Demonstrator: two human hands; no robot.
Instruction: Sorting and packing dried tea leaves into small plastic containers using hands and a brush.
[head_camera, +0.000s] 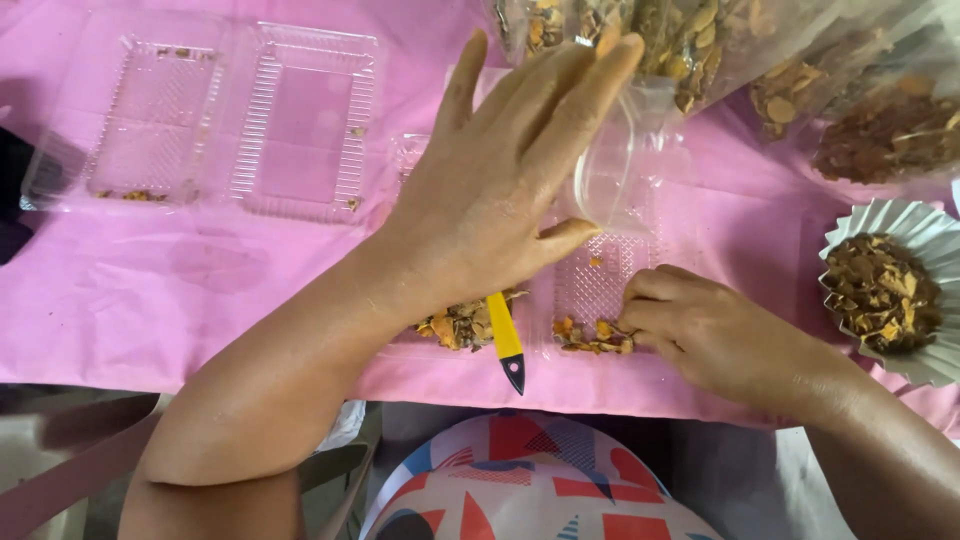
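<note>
My left hand (500, 200) is open, fingers spread flat, reaching up over the clear plastic tray (600, 280) toward a small clear cup (620, 175) and the mouth of a clear plastic bag (690, 40). It grips nothing I can see. My right hand (700, 325) is curled, fingertips pinching at dried bits (592, 338) in the near corner of the tray; what exactly sits between the fingers I cannot tell.

Tray: thin, see-through, ribbed floor, two compartments, on the pink tabletop (180, 290) right in front of me. More dried pieces (462, 325), orange-brown and flaky, lie in its left half under my wrist. A yellow handle with a black tip (507, 345) lies across the tray's middle, pointing at me.

Far left: an open hinged clear clamshell box (230, 120), ribbed, with a few crumbs inside. Top right: clear bags full of brown and tan dried chips (880, 120), crinkled film. Right edge: a pleated white paper cup (900, 225), fluted rim, holding dark brown flakes. The pink cover is smooth, with faint damp marks.
</note>
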